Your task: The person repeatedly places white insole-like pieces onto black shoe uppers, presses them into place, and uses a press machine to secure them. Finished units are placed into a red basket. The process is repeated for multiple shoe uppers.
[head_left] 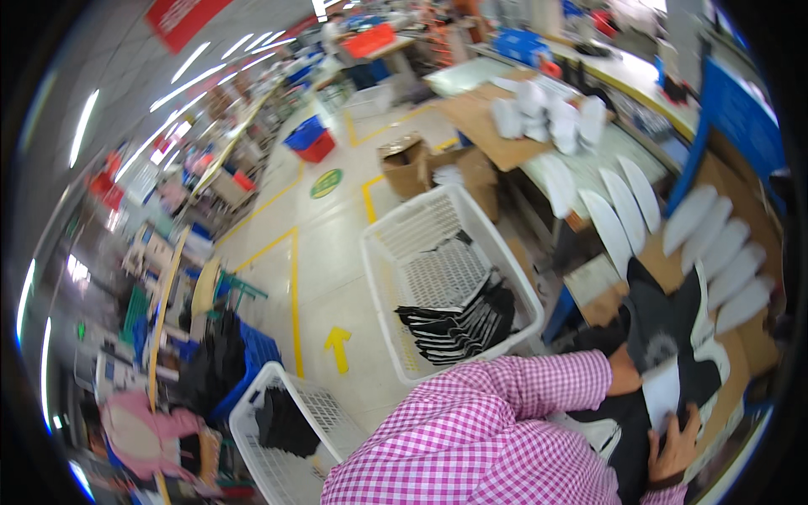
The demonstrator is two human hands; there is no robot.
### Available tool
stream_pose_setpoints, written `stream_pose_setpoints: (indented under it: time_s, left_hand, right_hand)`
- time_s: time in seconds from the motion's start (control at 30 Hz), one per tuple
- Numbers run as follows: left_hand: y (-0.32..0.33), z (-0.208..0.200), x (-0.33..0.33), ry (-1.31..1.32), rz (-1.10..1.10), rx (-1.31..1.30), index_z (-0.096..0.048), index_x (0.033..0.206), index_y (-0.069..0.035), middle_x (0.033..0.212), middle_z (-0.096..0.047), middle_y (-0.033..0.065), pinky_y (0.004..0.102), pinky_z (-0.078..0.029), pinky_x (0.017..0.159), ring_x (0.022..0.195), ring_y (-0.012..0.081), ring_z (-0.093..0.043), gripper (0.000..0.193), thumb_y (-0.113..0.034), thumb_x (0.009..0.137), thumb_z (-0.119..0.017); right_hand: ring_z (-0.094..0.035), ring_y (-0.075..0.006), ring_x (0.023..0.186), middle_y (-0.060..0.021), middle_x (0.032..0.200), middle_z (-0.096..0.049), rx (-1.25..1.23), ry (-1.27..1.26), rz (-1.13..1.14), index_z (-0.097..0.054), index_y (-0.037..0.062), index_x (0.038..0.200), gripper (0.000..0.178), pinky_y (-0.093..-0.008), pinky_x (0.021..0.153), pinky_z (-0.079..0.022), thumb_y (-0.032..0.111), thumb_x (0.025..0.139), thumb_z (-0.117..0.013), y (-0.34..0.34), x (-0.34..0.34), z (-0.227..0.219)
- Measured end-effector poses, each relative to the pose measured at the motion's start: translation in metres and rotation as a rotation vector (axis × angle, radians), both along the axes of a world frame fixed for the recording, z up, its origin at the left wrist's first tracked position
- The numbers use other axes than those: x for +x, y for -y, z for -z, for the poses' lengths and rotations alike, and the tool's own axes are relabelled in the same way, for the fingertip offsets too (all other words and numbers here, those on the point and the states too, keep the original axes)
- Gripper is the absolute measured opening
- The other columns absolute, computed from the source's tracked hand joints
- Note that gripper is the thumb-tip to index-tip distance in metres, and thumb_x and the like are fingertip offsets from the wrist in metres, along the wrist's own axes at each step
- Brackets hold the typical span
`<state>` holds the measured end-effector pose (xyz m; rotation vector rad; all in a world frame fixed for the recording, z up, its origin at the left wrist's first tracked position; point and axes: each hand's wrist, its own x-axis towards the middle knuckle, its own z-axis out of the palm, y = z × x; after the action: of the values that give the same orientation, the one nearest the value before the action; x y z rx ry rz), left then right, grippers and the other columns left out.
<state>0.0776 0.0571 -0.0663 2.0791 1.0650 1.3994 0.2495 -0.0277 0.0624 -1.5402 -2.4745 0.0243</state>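
On the workbench at the lower right, a white rectangular piece lies over black cut pieces with pale edges. My right hand rests at the near end of the white piece, its fingers spread over the white and black material. At the left edge of the same piece is my left hand; its fingers are mostly hidden. Beyond my hands, white sole-shaped pieces lie fanned out on brown board, with more white elongated pieces to their left.
A white plastic basket with stacked black pieces stands to my left; another white basket holds black material. Cardboard boxes sit beyond. A table carries white shaped pieces. A person in pink sits at far left.
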Motion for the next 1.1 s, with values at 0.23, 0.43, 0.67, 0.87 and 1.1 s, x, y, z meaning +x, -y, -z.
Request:
stream_pose_setpoints:
  time_s: [0.23,0.43,0.67,0.87,1.1]
  left_hand:
    - [-0.013,0.031,0.010,0.016,-0.002,0.073,-0.054,0.111,0.001,0.111,-0.055,0.0212,0.0416,-0.041,0.091,0.105,0.0395,-0.049,0.040,-0.009,0.074,-0.062]
    - [-0.003,0.018,0.006,-0.017,-0.123,0.178,-0.054,0.108,0.002,0.107,-0.055,0.0231,0.0426,-0.042,0.087,0.102,0.0396,-0.051,0.037,-0.010,0.075,-0.062]
    - [0.003,-0.027,0.002,0.246,0.095,-0.333,-0.054,0.106,0.004,0.099,-0.060,0.0245,0.0397,-0.046,0.082,0.093,0.0365,-0.058,0.036,-0.018,0.079,-0.064]
    - [-0.010,-0.059,-0.016,0.430,0.194,-0.599,-0.057,0.101,0.006,0.086,-0.064,0.0232,0.0399,-0.050,0.071,0.077,0.0336,-0.064,0.035,-0.021,0.081,-0.063]
    - [0.016,-0.085,-0.018,-0.116,0.205,-0.283,-0.044,0.123,0.002,0.088,-0.060,0.0274,0.0435,-0.049,0.069,0.079,0.0403,-0.061,0.045,-0.016,0.083,-0.051]
  right_hand:
    - [-0.044,-0.0351,0.116,-0.0200,0.130,-0.045,0.063,0.299,-0.395,-0.059,0.0034,0.110,0.054,-0.0495,0.095,-0.035,0.039,0.071,-0.070,-0.003,-0.028,-0.023]
    - [-0.052,-0.0368,0.106,-0.0206,0.122,-0.053,0.013,0.047,-0.648,-0.055,-0.0020,0.109,0.043,-0.0441,0.086,-0.043,0.026,0.078,-0.065,-0.035,-0.041,-0.007]
    - [-0.055,-0.0342,0.101,-0.0187,0.119,-0.055,-0.087,0.153,-0.605,-0.052,0.0048,0.125,0.046,-0.0459,0.080,-0.044,0.026,0.084,-0.058,-0.032,-0.043,-0.016]
    - [-0.055,-0.0345,0.101,-0.0189,0.119,-0.055,-0.031,0.149,-0.659,-0.054,0.0083,0.124,0.044,-0.0455,0.079,-0.044,0.029,0.085,-0.057,-0.037,-0.045,-0.015]
    - [-0.056,-0.0349,0.100,-0.0194,0.115,-0.057,0.030,0.111,-0.673,-0.057,0.0087,0.119,0.041,-0.0457,0.077,-0.045,0.031,0.085,-0.057,-0.034,-0.046,-0.015]
